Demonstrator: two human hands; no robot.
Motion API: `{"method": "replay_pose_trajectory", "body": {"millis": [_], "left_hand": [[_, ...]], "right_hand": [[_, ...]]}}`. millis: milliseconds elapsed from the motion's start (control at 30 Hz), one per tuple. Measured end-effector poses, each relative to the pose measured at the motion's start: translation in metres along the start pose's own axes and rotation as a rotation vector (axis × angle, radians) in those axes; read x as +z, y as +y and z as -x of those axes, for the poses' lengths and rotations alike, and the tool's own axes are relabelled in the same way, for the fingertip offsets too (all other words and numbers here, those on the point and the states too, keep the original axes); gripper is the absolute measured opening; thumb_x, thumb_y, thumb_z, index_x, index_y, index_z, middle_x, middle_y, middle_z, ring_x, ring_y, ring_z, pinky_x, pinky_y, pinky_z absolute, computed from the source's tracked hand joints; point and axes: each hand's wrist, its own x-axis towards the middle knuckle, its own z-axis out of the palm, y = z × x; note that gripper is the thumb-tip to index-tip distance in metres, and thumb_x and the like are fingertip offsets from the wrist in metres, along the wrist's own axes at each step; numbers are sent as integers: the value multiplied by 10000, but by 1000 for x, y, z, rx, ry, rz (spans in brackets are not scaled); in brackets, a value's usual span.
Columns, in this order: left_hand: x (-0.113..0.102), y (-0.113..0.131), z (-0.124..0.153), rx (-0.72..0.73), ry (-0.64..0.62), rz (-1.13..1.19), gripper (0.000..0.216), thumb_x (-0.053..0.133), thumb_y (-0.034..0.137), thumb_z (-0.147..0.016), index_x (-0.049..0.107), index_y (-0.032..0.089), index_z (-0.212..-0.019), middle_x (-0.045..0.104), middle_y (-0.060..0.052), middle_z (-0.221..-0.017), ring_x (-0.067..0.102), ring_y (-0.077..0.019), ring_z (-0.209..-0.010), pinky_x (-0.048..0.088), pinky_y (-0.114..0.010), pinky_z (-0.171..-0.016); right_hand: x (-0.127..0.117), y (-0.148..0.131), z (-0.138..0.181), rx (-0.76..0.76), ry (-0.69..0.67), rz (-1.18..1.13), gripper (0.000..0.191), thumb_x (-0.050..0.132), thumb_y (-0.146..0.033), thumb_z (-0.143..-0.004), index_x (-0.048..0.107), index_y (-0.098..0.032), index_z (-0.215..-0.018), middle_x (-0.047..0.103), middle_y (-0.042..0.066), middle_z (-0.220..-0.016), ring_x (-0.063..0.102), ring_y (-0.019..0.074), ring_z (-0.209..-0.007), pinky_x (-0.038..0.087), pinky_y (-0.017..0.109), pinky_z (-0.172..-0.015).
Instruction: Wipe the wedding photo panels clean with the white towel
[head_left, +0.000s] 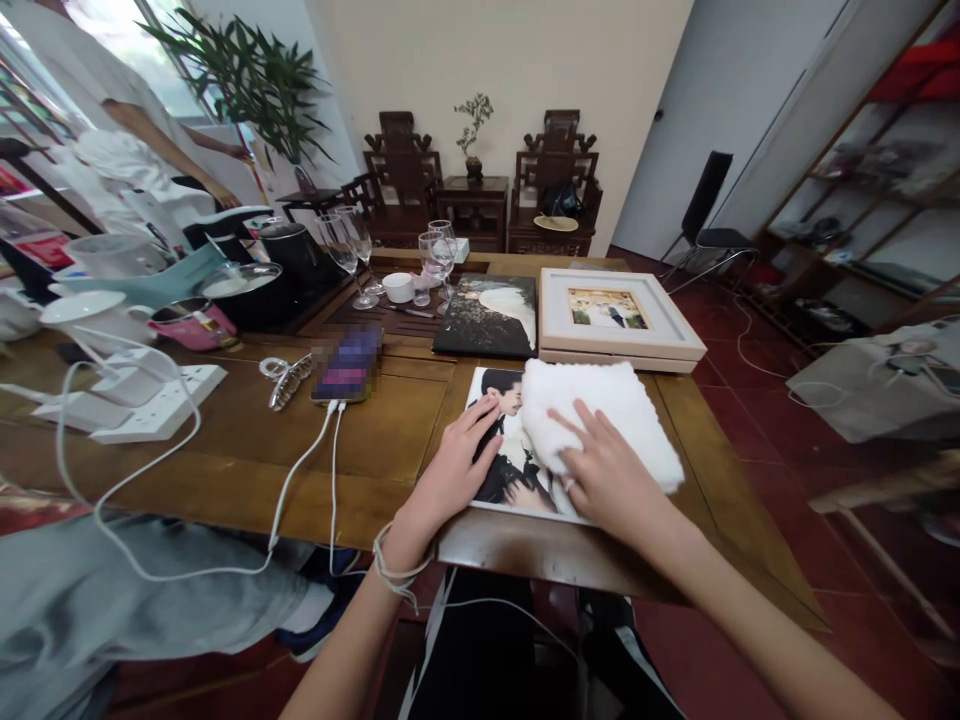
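A printed photo (499, 478) of a dark-suited figure lies flat at the table's near edge. My left hand (459, 455) rests on its left side, fingers stretched out and holding nothing. A fluffy white cloth (637, 420) covers the photo's right part and hides it. On that cloth lies my right hand (600, 465), its index and middle fingers extended and apart, the others partly bent. Behind the photo lies a dark picture panel (480, 320) with a white dress shape. Right of the panel is a light wooden picture frame (551, 315) around a small photo.
Left on the wooden table (405, 410) are a phone (349, 365) with white cables, a hair claw (286, 380) and a power strip (165, 405). Several wine glasses (345, 250) stand behind. Someone's grey-trousered leg (187, 610) is at left; another person (127, 90) stands beyond.
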Motion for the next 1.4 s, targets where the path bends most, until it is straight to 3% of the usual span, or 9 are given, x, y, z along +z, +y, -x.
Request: {"method": "replay_pose_trajectory", "body": {"millis": [133,233,333,467,733,933,1100,1233,1400], "left_hand": [[0,0,0,-23,-11,4,413,338,204,-993,484,150,-1376,441,-122,-1483,375,-208,-1397,294,-453,-1175],[0,-1,1,-28,-23,-9,422,325,199,-992,477,150,-1383,428,-118,-1493,362,-211,-1405,291,-460,-1177],[1,-3,1,-12,-14,-6,422,325,182,-987,486,147,-1375,434,-121,-1489,365,-211,-1403,293,-457,-1178],[1,-3,0,9,4,6,417,327,153,-977,511,152,-1352,457,-121,-1471,390,-210,-1389,301,-453,-1177],[0,-1,0,16,14,18,417,330,160,-979,508,160,-1355,460,-126,-1468,392,-218,-1388,308,-476,-1170],[0,-1,0,19,16,29,421,331,153,-977,505,181,-1359,458,-110,-1473,397,-211,-1386,311,-472,-1171],[-1,-1,0,-4,-16,7,429,331,143,-968,494,134,-1365,443,-135,-1479,380,-218,-1394,301,-467,-1173],[0,-2,0,2,-8,15,424,328,145,-971,496,132,-1360,446,-137,-1476,382,-216,-1393,307,-470,-1167],[2,-5,1,3,19,35,418,344,164,-975,489,194,-1366,458,-109,-1471,393,-220,-1387,323,-498,-1150]], "right_hand": [[-14,-48,37,-115,-109,-88,164,646,-107,-691,742,-140,-820,492,187,-1414,342,482,-1334,378,634,-1040],[-25,-62,50,-215,-166,-208,166,664,-152,-677,736,-163,-827,520,164,-1396,389,466,-1313,452,583,-996],[-27,-48,39,-113,-144,-231,220,591,-120,-733,722,-167,-904,533,147,-1389,457,388,-1294,506,505,-953],[-15,-8,-2,55,-50,-119,235,514,-165,-842,704,-98,-962,500,259,-1379,472,385,-1283,496,519,-940],[-5,31,-64,-121,-36,-111,229,493,-126,-852,689,-144,-968,481,122,-1443,273,364,-1409,269,612,-1114],[-19,-13,-18,-121,-161,-199,248,490,-85,-811,693,-136,-943,457,130,-1459,205,374,-1427,211,647,-1128],[-42,-46,28,-198,-319,-309,249,538,-67,-720,679,-186,-888,481,83,-1448,239,330,-1426,233,578,-1154],[-41,-25,29,-104,-291,-298,193,497,-107,-799,660,-193,-854,484,112,-1441,334,290,-1394,388,479,-1081],[-16,26,-3,178,-59,-99,253,436,-154,-860,651,-137,-992,431,209,-1456,422,373,-1325,465,524,-949]]}}
